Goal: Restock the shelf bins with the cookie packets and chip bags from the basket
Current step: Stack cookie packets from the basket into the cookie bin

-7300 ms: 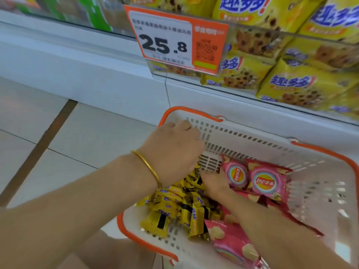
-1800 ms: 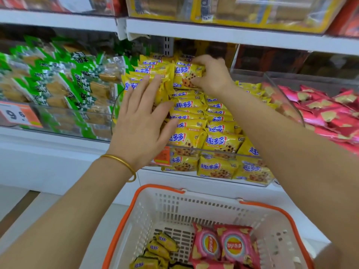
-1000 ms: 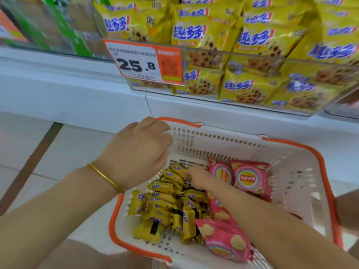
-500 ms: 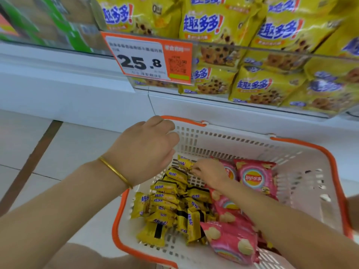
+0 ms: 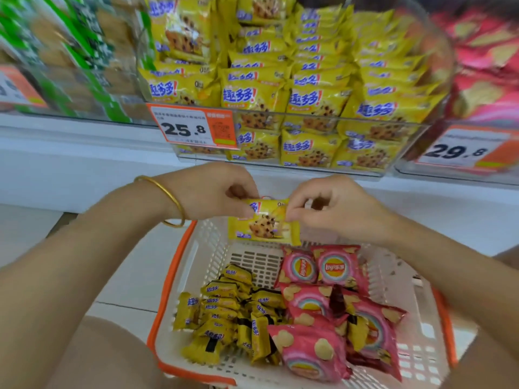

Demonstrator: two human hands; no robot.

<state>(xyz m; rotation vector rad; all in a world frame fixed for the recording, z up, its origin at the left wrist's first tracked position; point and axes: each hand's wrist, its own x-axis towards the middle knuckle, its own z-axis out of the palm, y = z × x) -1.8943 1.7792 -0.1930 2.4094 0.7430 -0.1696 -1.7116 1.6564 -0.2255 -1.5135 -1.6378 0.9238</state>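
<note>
Presently pinching one yellow cookie packet (image 5: 264,223) by its top edge: left hand (image 5: 213,192) at the left corner, right hand (image 5: 331,209) at the right corner, thumb and forefinger closed on the wrapper at each. Holding it upright, print side toward the camera, hanging below the grip. Directly beneath the grip: white basket (image 5: 171,279) with orange rim, containing loose cookie packets (image 5: 224,313) on the left-hand side and pink chip bags (image 5: 317,304) on the right-hand side. Beyond and above the grip: clear shelf bin (image 5: 309,165) stacked with matching yellow packets, price tag (image 5: 193,127) marked 25.8 on its front. Gold bangle (image 5: 165,192) on the left wrist.
</note>
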